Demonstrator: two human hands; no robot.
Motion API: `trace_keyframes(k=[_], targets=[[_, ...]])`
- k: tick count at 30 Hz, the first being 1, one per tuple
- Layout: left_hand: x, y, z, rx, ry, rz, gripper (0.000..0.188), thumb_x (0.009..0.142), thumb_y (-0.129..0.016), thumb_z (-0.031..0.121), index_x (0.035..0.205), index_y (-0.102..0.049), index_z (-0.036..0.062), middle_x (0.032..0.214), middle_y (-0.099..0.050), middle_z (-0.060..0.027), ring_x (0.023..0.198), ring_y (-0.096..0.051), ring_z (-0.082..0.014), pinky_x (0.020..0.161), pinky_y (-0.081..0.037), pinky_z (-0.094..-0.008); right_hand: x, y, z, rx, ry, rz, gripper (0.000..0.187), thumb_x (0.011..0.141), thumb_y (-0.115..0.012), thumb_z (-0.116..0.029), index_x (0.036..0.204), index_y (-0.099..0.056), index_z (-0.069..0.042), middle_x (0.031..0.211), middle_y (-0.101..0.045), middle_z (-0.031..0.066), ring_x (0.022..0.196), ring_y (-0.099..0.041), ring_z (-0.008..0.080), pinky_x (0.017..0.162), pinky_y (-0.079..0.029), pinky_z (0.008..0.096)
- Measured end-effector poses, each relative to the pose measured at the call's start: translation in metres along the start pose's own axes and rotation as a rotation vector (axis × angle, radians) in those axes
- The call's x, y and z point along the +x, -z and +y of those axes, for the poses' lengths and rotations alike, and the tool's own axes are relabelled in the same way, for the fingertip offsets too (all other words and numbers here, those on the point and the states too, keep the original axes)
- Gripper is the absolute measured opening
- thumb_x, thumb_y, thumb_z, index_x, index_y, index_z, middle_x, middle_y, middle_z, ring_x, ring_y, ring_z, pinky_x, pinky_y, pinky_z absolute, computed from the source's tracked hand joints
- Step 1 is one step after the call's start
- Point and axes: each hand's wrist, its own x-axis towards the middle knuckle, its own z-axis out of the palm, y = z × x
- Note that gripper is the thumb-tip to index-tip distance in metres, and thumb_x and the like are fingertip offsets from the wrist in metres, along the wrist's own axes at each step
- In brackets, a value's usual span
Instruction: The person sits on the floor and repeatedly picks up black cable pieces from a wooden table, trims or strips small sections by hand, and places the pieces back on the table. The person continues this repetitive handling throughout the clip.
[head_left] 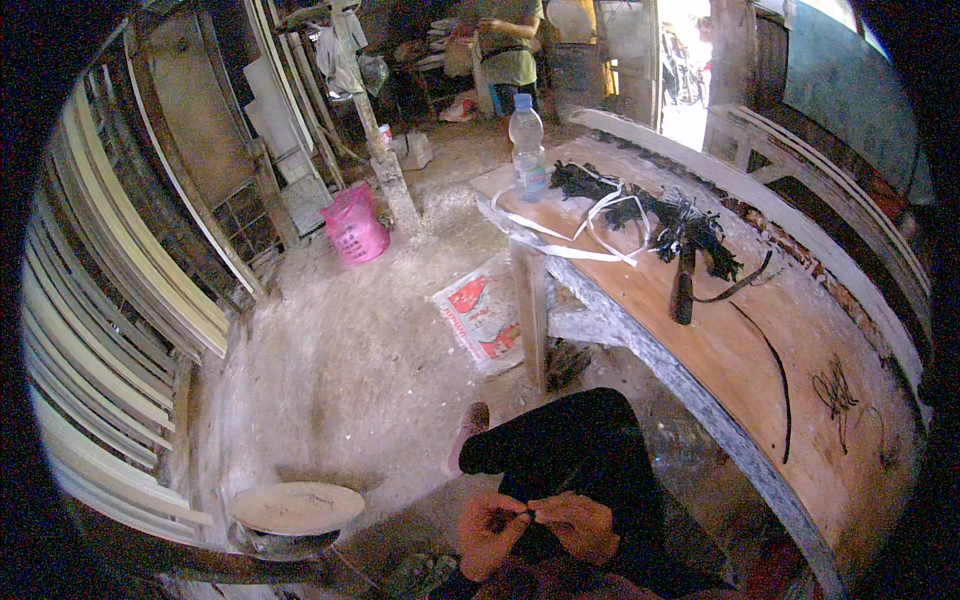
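Dark strip: a small, thin black piece [531, 513] is pinched between both hands over the lap; it is too small to tell its exact shape.
Left hand: left hand [488, 533] is curled nearly shut, thumb and fingertips nipping one end of the piece.
Right hand: right hand [578, 526] is also curled, fingertips closed on the other end, touching the left hand's fingertips.
Lap: black trousers [570, 450] lie just behind the hands, a knee raised, a foot [466, 432] on the dusty floor.
Bench: wooden workbench [860, 470] runs to the right, well apart from the hands.
On the bench: a heap of black strips [690, 232], white straps [590, 225], a dark-handled tool [683, 290] and a clear plastic bottle [526, 147].
Floor: a pink basket [354, 226], a printed sack [484, 312] and a round wooden disc [296, 506] to the left.
Background: another person [510, 45] stands at the far end.
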Motion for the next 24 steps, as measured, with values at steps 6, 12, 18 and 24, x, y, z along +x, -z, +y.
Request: trace_keyframes(k=[6, 12, 18, 24], targets=[[0.007, 0.009, 0.006, 0.411, -0.489, -0.169, 0.019, 0.07, -0.068, 0.003, 0.085, -0.057, 0.006, 0.08, -0.062, -0.0096, 0.074, -0.06, -0.0192, 0.067, -0.047, -0.029, 0.008, 0.003, -0.018, 0.189, -0.395, 0.071, 0.005, 0.076, -0.062, -0.002, 0.077, -0.058, -0.004, 0.081, -0.063, 0.0104, 0.079, -0.062, 0.0203, 0.07, -0.05, 0.0302], [0.008, -0.009, 0.009, 0.156, -0.398, -0.083, 0.017, 0.072, -0.068, 0.005, 0.084, -0.056, 0.0069, 0.082, -0.063, -0.0078, 0.075, -0.06, -0.0177, 0.062, -0.046, -0.0272, 0.018, 0.016, -0.014, 0.302, -0.688, -0.099, 0.007, 0.078, -0.061, -0.007, 0.081, -0.055, -0.004, 0.08, -0.058, 0.0054, 0.075, -0.055, 0.0148, 0.071, -0.045, 0.0263], [0.004, -0.001, 0.012, 0.176, -0.04, -0.267, 0.017, 0.073, -0.066, 0.003, 0.088, -0.058, 0.0049, 0.087, -0.062, -0.007, 0.074, -0.057, -0.0103, 0.063, -0.046, -0.024, 0.007, 0.017, 0.001, 0.83, -0.925, -0.076, 0.016, 0.078, -0.064, -0.014, 0.085, -0.052, -0.006, 0.079, -0.053, 0.0016, 0.071, -0.05, 0.011, 0.066, -0.043, 0.0246], [0.006, -0.004, 0.002, 0.171, -0.11, -0.24, 0.014, 0.077, -0.063, 0.006, 0.09, -0.058, 0.0045, 0.086, -0.06, -0.0044, 0.072, -0.055, -0.0109, 0.067, -0.046, -0.0236, 0.009, 0.013, -0.008, 0.736, -0.995, 0.014, 0.016, 0.076, -0.066, -0.015, 0.083, -0.056, -0.006, 0.078, -0.055, 0.0025, 0.07, -0.052, 0.0107, 0.063, -0.043, 0.024]])
